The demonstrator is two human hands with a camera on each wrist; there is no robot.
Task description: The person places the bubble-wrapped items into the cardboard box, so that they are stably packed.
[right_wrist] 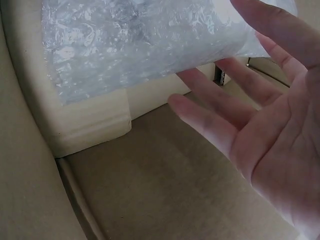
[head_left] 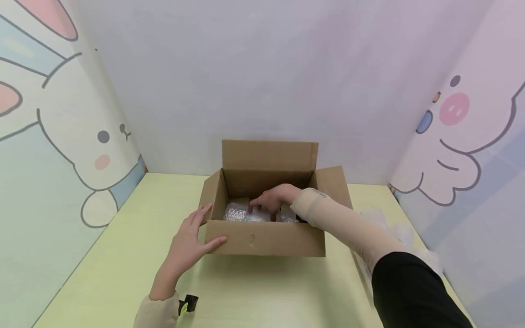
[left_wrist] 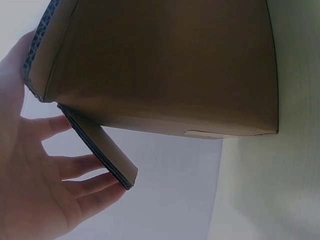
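Observation:
An open cardboard box (head_left: 266, 239) stands on the table with clear bubble wrap (head_left: 235, 212) inside. My right hand (head_left: 272, 200) reaches down into it. In the right wrist view, the thumb lies over the bubble wrap (right_wrist: 125, 47) and the fingers pass behind its lower edge, so the hand holds it between them. My left hand (head_left: 188, 241) rests at the box's front left corner, thumb on the front flap. In the left wrist view, its fairly straight fingers touch the back of a side flap (left_wrist: 102, 147).
More clear plastic wrapping (head_left: 404, 234) lies at the table's right side. A small black object (head_left: 190, 301) is by the left sleeve. The pale yellow table (head_left: 123, 255) meets a back wall (head_left: 262, 91) and side walls painted with cartoon animals.

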